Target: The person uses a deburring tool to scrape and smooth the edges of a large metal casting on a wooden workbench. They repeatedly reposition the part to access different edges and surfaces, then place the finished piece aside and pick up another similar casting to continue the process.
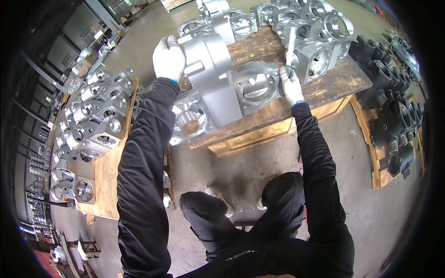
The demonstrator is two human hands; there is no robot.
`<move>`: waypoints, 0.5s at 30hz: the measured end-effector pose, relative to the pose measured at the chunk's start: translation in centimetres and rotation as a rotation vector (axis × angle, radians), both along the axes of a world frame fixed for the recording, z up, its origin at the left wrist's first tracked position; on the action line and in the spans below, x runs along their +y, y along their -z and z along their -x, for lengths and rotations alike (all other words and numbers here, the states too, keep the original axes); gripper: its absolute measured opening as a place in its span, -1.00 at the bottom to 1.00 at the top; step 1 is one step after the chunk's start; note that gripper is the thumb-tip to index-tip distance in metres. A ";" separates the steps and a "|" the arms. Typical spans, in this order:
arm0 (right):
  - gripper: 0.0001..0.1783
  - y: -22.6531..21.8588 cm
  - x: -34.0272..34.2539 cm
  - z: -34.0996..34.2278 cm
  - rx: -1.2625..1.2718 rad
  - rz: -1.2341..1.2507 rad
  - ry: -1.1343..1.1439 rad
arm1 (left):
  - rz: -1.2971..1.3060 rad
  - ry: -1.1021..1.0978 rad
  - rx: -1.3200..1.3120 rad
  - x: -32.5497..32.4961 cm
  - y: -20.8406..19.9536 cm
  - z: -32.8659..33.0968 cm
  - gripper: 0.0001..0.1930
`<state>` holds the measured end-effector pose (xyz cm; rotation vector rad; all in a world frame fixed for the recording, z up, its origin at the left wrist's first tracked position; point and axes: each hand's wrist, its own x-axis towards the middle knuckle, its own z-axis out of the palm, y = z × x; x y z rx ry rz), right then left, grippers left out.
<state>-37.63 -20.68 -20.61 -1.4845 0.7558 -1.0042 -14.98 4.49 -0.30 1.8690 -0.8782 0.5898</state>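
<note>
A large silver cast-metal housing [208, 60] stands upright in front of me on a worn wooden bench [259, 121]. My left hand [169, 58], in a white glove, rests against its upper left side with the fingers bent over the edge. To the right, my gloved right hand [290, 85] is closed around the lower end of a slim pale bar-shaped tool [290, 46], which points up and away from me. Beside that hand lies another housing with a round opening [256, 88]. A further open-mouthed casting [189, 118] sits at the bench's near left.
More silver castings [320, 41] crowd the bench's far right, and others [218, 16] stand at its back. Pallets on the left carry several silver housings [90, 123]. Dark castings [394, 120] fill a pallet on the right. My knees [282, 197] are below the bench's near edge.
</note>
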 end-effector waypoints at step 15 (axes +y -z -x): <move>-0.58 4.0 17.1 4.5 -0.156 0.146 0.117 | -0.040 0.352 0.406 8.0 -0.5 -2.7 -0.70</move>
